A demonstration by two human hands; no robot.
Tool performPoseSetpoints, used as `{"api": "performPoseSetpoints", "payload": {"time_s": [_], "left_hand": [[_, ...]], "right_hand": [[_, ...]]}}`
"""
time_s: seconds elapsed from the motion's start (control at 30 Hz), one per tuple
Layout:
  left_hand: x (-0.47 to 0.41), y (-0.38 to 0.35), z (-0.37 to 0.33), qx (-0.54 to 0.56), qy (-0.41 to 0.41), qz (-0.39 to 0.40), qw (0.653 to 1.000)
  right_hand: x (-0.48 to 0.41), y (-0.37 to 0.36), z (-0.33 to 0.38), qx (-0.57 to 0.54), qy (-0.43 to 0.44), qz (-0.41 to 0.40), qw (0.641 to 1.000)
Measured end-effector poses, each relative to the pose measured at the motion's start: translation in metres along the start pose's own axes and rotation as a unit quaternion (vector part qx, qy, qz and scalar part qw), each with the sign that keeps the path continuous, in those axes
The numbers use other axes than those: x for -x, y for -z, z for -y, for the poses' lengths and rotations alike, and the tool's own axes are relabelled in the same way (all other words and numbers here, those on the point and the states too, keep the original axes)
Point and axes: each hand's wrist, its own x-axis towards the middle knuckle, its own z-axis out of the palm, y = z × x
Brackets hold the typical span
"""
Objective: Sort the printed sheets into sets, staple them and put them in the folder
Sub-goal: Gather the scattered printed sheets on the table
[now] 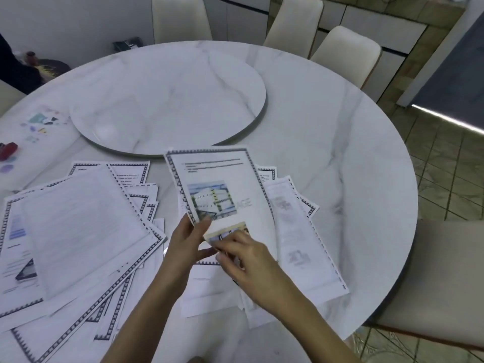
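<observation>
Loose printed sheets (78, 231) fan along the near edge of the table (340, 153), under both forearms. A careless sweep could mix the piles or push pages off. Just beyond, the left hand (187, 242) pinches a picture page (222, 179) at its lower left, thumb on top. The right hand (246, 260) grips its bottom edge with curled fingers (225, 247). The page tilts up over a second pile (301, 244). Far left lies a red object (7, 150), perhaps the stapler.

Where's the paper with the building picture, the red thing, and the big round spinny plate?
picture sheet (212, 197), head view, on its building photo.
red thing (7, 150), head view, on its red body.
round turntable (167, 100), head view, on its bare marble top.
</observation>
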Motion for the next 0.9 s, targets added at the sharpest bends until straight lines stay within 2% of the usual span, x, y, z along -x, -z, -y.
{"api": "performPoseSetpoints", "payload": {"time_s": [0.1, 0.17, 0.23, 0.3, 0.37, 0.5, 0.67, 0.9], "left_hand": [[-0.004, 0.010, 0.018, -0.057, 0.012, -0.035, 0.998], [-0.006, 0.016, 0.030, -0.075, 0.027, -0.061, 0.995], [-0.009, 0.023, 0.043, -0.091, 0.052, -0.092, 0.990], [-0.012, 0.031, 0.053, -0.103, 0.077, -0.108, 0.986], [-0.014, 0.038, 0.061, -0.114, 0.107, -0.101, 0.983], [-0.015, 0.044, 0.070, -0.122, 0.137, -0.084, 0.980], [-0.010, 0.038, 0.072, -0.141, 0.109, -0.109, 0.978], [-0.009, 0.039, 0.079, -0.156, 0.081, -0.121, 0.977]], "right_hand": [[0.008, 0.000, -0.012, -0.044, -0.033, 0.036, 0.998], [0.012, 0.006, -0.025, -0.077, -0.062, 0.014, 0.995], [0.017, 0.016, -0.044, -0.079, -0.106, -0.044, 0.990], [0.022, 0.026, -0.067, -0.050, -0.155, -0.116, 0.980], [0.027, 0.033, -0.089, -0.019, -0.207, -0.153, 0.966], [0.034, 0.041, -0.125, 0.071, -0.293, -0.144, 0.942], [0.041, 0.044, -0.143, 0.214, -0.395, -0.163, 0.878], [0.040, 0.042, -0.144, 0.212, -0.429, -0.181, 0.859]]}}
